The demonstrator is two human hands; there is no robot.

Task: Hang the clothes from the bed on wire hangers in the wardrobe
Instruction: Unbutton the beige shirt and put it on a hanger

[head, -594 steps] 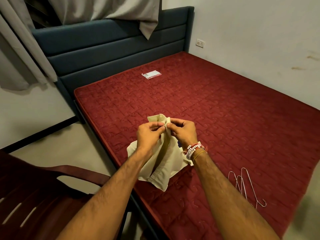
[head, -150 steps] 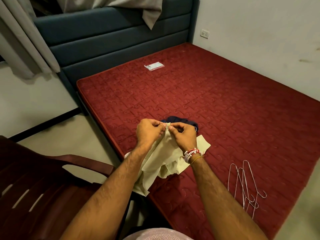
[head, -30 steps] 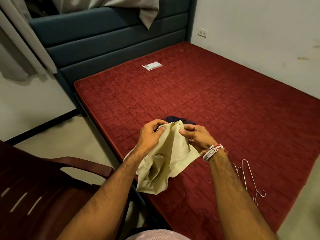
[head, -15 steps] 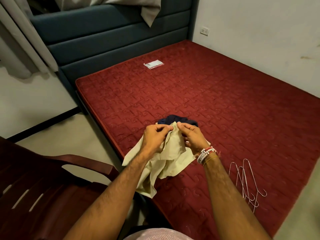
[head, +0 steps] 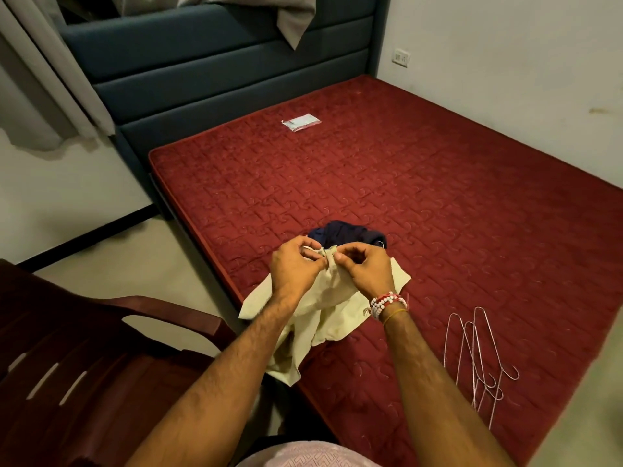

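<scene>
My fingers [head: 325, 261] on both hands are pinched together again on the yellow cloth [head: 328, 308], so no hanger [head: 478, 352], off to their right, holds it yet.

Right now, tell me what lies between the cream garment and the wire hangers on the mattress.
Nothing visible: bare red mattress separates the cream garment, pinched by the left hand and right hand, from the wire hangers.

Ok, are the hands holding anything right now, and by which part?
Both hands, left and right, pinch the cream garment at a bunched top edge; the rest hangs down over the mattress edge.
</scene>
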